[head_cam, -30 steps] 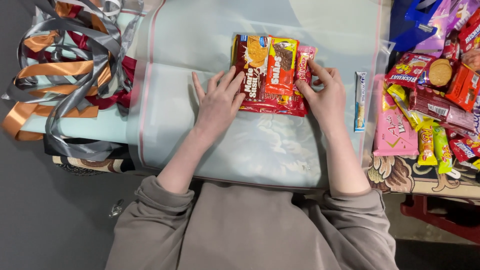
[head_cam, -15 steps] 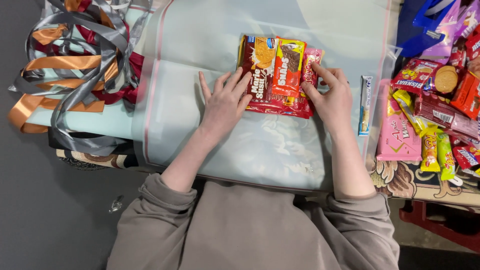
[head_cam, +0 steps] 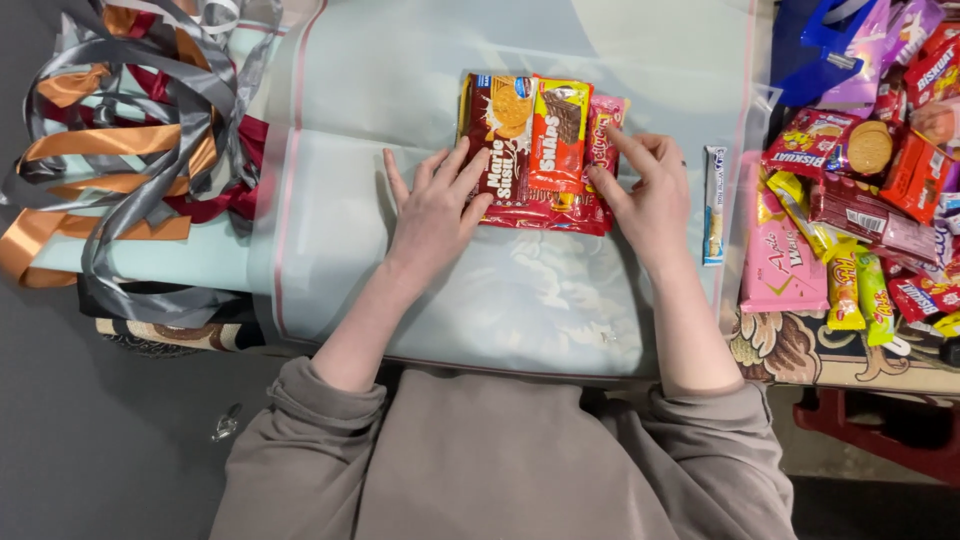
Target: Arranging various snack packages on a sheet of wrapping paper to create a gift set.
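Observation:
A small stack of snack packets lies on a pale blue wrapping sheet (head_cam: 520, 290): a dark red biscuit pack (head_cam: 497, 130), a yellow and red wafer pack (head_cam: 558, 135) on top, and a pink pack (head_cam: 603, 130) at the right. My left hand (head_cam: 435, 205) rests flat on the sheet with its fingertips against the stack's left side. My right hand (head_cam: 650, 190) presses the stack's right edge, fingers touching the pink pack. Neither hand lifts anything.
A tangle of grey, orange and dark red ribbons (head_cam: 130, 150) lies at the left. A thin white and blue bar (head_cam: 714, 205) lies right of my right hand. Several snack packets (head_cam: 860, 200) are heaped at the far right on a patterned cloth (head_cam: 790, 345).
The hands and stack hold nearly the same place; my right hand's fingers have shifted slightly along the pink pack. The view has moved a little.

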